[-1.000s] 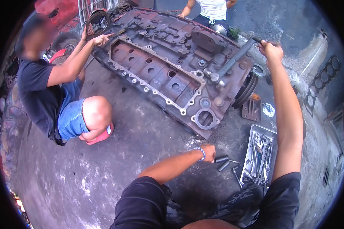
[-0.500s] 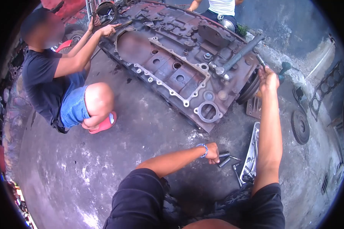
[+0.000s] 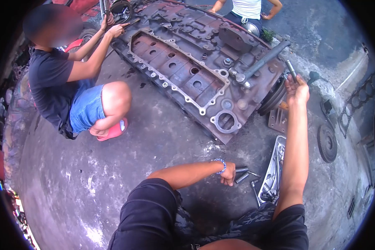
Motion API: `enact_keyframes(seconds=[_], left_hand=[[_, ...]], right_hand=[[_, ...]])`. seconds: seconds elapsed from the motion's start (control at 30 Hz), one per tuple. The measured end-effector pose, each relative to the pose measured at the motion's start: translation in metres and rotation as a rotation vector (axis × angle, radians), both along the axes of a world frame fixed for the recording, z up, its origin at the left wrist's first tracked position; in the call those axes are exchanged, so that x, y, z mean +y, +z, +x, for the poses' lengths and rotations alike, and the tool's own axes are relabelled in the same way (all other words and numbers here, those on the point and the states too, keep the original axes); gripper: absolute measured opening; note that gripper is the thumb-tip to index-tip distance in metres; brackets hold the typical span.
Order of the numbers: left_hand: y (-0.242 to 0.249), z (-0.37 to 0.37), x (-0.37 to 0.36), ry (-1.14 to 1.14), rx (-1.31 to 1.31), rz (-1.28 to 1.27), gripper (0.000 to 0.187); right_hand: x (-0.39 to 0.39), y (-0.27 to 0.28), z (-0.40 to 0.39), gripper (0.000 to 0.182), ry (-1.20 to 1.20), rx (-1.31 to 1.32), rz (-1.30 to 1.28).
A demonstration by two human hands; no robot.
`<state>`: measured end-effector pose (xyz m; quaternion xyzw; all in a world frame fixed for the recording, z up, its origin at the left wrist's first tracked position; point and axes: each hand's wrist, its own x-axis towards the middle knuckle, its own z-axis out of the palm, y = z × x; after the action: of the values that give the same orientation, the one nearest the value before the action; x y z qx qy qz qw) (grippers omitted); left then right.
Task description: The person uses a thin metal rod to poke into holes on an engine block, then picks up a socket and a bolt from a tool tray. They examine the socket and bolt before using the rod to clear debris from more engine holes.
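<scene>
Nearest in, the left hand [image 3: 228, 175] is pressing down on the concrete floor [image 3: 112, 175], curled loosely into a fist and just touching the sockets [image 3: 241, 174] lying beside it. It is hardly moving from a second ago, staying by those loose pieces; whether it is pinching one of them I cannot tell. Just right of it, the tool tray [image 3: 275, 166] is lying on the floor, now half hidden behind the right forearm.

Farther out, the right hand [image 3: 298, 89] is where the change is happening. A second ago it was gripping the far end of the long bar [image 3: 262, 58] that is seated on a bolt of the engine block [image 3: 196, 62]. Now it is coming away from that bar and is holding a short steel rod [image 3: 291, 71] upright, fingers closed around its lower end. The bar is staying propped on the block by itself, so the pull on the bolt seems paused while the hand is busy with the smaller piece.

At far left, another person is crouching with both hands on the block's far corner. Beyond the block, a third person is squatting.
</scene>
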<state>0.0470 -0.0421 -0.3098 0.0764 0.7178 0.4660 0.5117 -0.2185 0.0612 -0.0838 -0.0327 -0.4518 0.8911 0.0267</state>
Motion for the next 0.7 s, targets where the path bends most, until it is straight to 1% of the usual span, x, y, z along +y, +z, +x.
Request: enact_keyframes(seconds=[0.13, 0.33, 0.43, 0.53, 0.7], left_hand=[[-0.016, 0.008, 0.004, -0.107, -0.010, -0.039, 0.025], [-0.012, 0.010, 0.009, -0.149, 0.080, -0.067, 0.023], [-0.002, 0.007, 0.006, -0.093, 0.088, -0.043, 0.023], [-0.011, 0.006, 0.006, -0.042, 0.084, -0.026, 0.019], [-0.005, 0.010, 0.006, -0.094, 0.163, -0.083, 0.022]], right_hand=[[0.001, 0.000, -0.003, 0.028, 0.023, 0.031, 0.001], [-0.002, 0.004, 0.004, 0.030, 0.021, 0.034, 0.026], [-0.002, 0.004, 0.005, 0.030, 0.027, 0.041, 0.032], [-0.002, 0.008, 0.009, 0.030, 0.019, 0.035, 0.046], [0.001, 0.012, 0.011, 0.031, 0.008, 0.049, 0.042]])
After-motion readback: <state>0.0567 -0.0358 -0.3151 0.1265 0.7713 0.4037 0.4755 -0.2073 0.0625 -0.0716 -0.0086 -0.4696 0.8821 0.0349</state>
